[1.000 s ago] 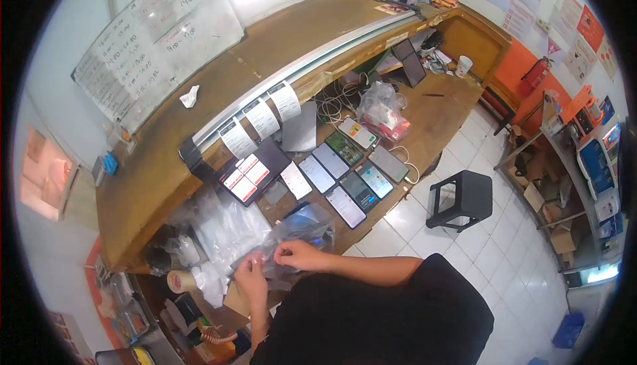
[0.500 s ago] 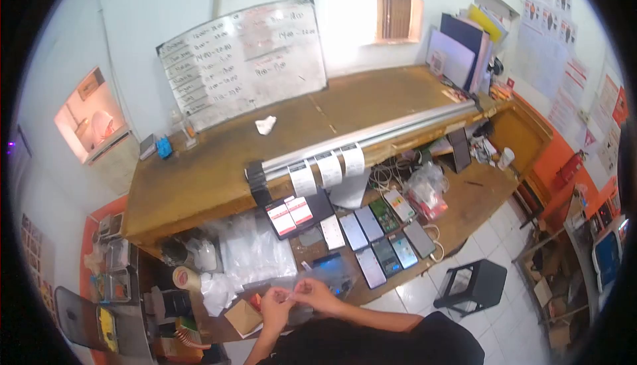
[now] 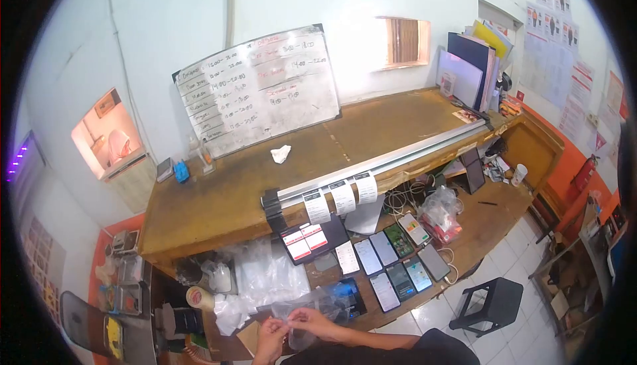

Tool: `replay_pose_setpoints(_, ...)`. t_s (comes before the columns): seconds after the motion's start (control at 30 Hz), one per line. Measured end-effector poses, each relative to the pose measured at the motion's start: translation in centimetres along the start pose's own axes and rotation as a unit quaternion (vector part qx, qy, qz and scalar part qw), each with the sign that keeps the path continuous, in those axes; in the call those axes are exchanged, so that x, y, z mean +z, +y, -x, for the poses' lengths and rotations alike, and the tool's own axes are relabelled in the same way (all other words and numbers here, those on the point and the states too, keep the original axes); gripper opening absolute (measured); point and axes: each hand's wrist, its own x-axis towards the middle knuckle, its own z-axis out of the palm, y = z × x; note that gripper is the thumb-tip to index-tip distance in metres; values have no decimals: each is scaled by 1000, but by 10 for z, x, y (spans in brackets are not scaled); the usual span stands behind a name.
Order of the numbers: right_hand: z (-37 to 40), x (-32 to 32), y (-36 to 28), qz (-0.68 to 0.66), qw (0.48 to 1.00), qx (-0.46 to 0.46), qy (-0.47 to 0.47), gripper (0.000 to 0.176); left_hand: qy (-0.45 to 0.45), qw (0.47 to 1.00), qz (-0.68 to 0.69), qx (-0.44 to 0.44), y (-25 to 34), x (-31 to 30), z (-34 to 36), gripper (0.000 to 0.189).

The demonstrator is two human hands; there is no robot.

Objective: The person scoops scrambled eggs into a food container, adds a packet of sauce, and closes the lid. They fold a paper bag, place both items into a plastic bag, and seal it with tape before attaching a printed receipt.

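Near the bottom centre, my left hand [image 3: 271, 340] and my right hand [image 3: 310, 322] are close together, fingertips pinched. Between them they hold the edge of a clear plastic bag [image 3: 320, 300], which spreads out past my right hand over the desk. Behind the bag lies a dark, blue-lit screen or device [image 3: 356, 298], partly covered by it. A brown cardboard-like piece [image 3: 248, 338] is beside my left hand. Several phones [image 3: 385, 291] lie in rows to the right, and a stack of clear plastic bags [image 3: 271, 277] is on the left.
Paper slips [image 3: 342, 198] hang from the metal rail [image 3: 385, 162] on the upper shelf. A tape roll [image 3: 198, 297] stands at left. A tablet [image 3: 312, 240] leans under the shelf. Cables [image 3: 396, 204] lie behind the phones; a black stool [image 3: 488, 302] stands on the floor at right.
The view has tilted up, so the scene sits lower and further right. My hands stay pinched together, and more of the clear bag shows spread out beyond them.
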Motion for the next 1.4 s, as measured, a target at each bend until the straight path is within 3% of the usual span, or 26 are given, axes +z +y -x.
replay_pose_setpoints(0.17, -3, -10, 3, -23, 995, 49, -82, 25, 6, 1000, 16, -11, -6, -3, -2, 18)
replay_pose_setpoints(0.27, 2, -12, -9, 28, 997, 45, -57, 21, -9, 1000, -14, 0, -23, -20, -13, 18)
replay_pose_setpoints(0.4, 5, -20, 3, -157, 987, 16, -5, 14, 0, 995, -98, -21, -27, -32, -25, 17)
replay_pose_setpoints(0.47, 12, -26, -11, -314, 949, -4, -12, 11, 64, 998, 19, 20, -22, -19, -29, 18)
replay_pose_setpoints(0.5, 12, -29, -9, -299, 954, -6, -21, 13, 96, 991, 78, 40, -15, -10, -31, 19)
replay_pose_setpoints(0.57, 12, -37, -6, -267, 963, -6, -41, 17, 75, 972, 221, -7, -11, -4, -37, 18)
replay_pose_setpoints(0.63, 14, -43, -11, 36, 994, -71, 71, 19, 40, 960, 276, -32, -1, 11, -32, 17)
replay_pose_setpoints(0.67, 13, -46, -16, 191, 970, -104, 111, 21, 17, 966, 258, -31, 7, 19, -27, 16)
replay_pose_setpoints(0.7, 11, -63, -24, 240, 958, -86, 134, 26, 0, 970, 240, -27, 10, 20, -18, 14)
replay_pose_setpoints(0.73, -3, -83, -8, 29, 978, -63, 199, 29, -75, 960, 267, -34, -3, 7, -19, 12)
replay_pose_setpoints(0.77, -6, -103, -24, -87, 975, 10, 205, 28, -150, 944, 291, -35, -20, -12, -29, 10)
replay_pose_setpoints(0.8, -6, -100, -44, -104, 974, -5, 204, 25, -224, 923, 310, -31, -33, -25, -27, 8)
replay_pose_setpoints(0.83, -15, -111, -39, 28, 967, -51, 247, 23, -79, 981, 174, -27, 3, 8, -1, 11)
replay_pose_setpoints(0.87, -21, -126, -34, 16, 964, -97, 247, 23, -73, 989, 126, 4, 12, 7, 3, 14)
replay_pose_setpoints(0.93, -34, -128, -51, 51, 921, -176, 344, 23, -63, 996, 20, 52, 20, -3, 15, 22)
replay_pose_setpoints(0.97, -33, -114, -63, 76, 926, -165, 330, 21, -44, 995, -57, 62, 18, -20, 15, 35)
replay_pose_setpoints(1.0, -28, -95, -80, 99, 930, -156, 318, 18, 22, 978, -162, 127, 26, -25, 21, 33)
replay_pose_setpoints(1.03, -23, -78, -87, 262, 908, -167, 282, 15, 87, 942, -264, 185, 37, -27, 27, 31)
replay_pose_setpoints(1.1, -17, -47, -90, 555, 789, -185, 188, 9, 214, 838, -422, 270, 27, -54, 20, 24)
replay_pose_setpoints(1.2, -45, -52, -97, 441, 818, -164, 331, 7, 410, 851, -291, 153, 77, -57, 38, 23)
replay_pose_setpoints(1.23, -53, -48, -97, 379, 841, -149, 356, 13, 417, 825, -334, 184, 88, -48, 45, 26)
replay_pose_setpoints(1.3, -68, -20, -88, 275, 872, -238, 329, 16, 406, 754, -359, 370, 84, -71, 31, 27)
replay_pose_setpoints(1.33, -77, -7, -80, 217, 880, -280, 315, 17, 384, 746, -361, 408, 83, -79, 29, 26)
replay_pose_setpoints(1.37, -93, -16, -56, 401, 778, -385, 294, 17, 360, 736, -362, 444, 82, -87, 26, 25)
replay_pose_setpoints(1.4, -90, 1, -46, 421, 803, -324, 271, 18, 325, 766, -354, 427, 76, -86, 27, 23)
